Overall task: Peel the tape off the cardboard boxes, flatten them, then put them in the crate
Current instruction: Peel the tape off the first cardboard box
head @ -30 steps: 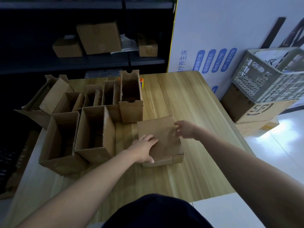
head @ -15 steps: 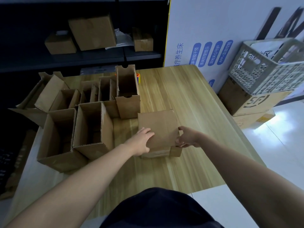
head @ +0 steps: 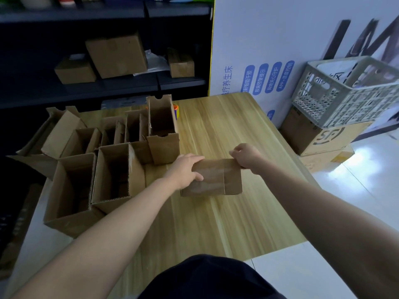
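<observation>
Brown cardboard box point(head: 218, 182), closed, stands tilted on the wooden table point(head: 226, 223) between both hands. Left hand point(head: 187, 169) grips its left end as a brace; right hand point(head: 246, 156) pinches the top right corner, probably to start the peel. Grey plastic lattice crate point(head: 345, 93): well beyond the right hand.

We count one closed box point(head: 216, 180) mid-frame and at least six open boxes point(head: 114, 175) crowding the left, though the far ones overlap. Upper left, three shelf boxes point(head: 116, 55). At right, one crate point(head: 345, 93) on two stacked boxes point(head: 319, 137). One table point(head: 216, 223).
</observation>
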`<action>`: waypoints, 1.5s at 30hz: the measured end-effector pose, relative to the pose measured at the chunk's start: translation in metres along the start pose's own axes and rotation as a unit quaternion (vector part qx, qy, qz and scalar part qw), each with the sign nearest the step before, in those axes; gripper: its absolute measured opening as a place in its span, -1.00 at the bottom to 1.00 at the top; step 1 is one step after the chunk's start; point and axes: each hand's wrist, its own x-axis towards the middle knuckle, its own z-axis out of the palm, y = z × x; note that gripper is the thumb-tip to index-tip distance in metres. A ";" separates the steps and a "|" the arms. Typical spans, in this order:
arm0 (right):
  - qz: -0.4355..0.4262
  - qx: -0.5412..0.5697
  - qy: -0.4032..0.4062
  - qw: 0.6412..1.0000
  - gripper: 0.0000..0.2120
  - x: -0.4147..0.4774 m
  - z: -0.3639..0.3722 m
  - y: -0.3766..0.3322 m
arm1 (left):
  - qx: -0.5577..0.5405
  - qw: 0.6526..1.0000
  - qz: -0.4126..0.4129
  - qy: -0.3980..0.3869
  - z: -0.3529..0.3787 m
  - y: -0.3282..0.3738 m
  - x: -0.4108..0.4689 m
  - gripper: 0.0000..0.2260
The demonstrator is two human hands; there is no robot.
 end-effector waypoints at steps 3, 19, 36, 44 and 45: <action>-0.173 -0.142 -0.010 0.975 -0.38 -0.003 -0.004 -0.004 | -0.025 0.999 -0.001 0.043 -0.004 0.000 0.007 -0.48; -0.221 -0.415 -0.081 0.879 0.04 0.013 0.020 -0.027 | 0.061 0.988 -0.001 0.144 -0.006 -0.010 0.024 -0.76; -0.173 -0.422 -0.096 0.885 0.05 0.024 0.021 -0.050 | 0.071 0.989 -0.027 0.126 -0.012 -0.015 0.039 -0.82; -0.157 -0.445 -0.114 0.874 0.03 0.026 0.020 -0.063 | 0.063 0.989 -0.073 0.109 -0.022 -0.027 0.035 -0.85; -0.157 -0.449 -0.115 0.872 0.02 0.027 0.020 -0.064 | 0.060 0.989 -0.075 0.109 -0.023 -0.026 0.036 -0.87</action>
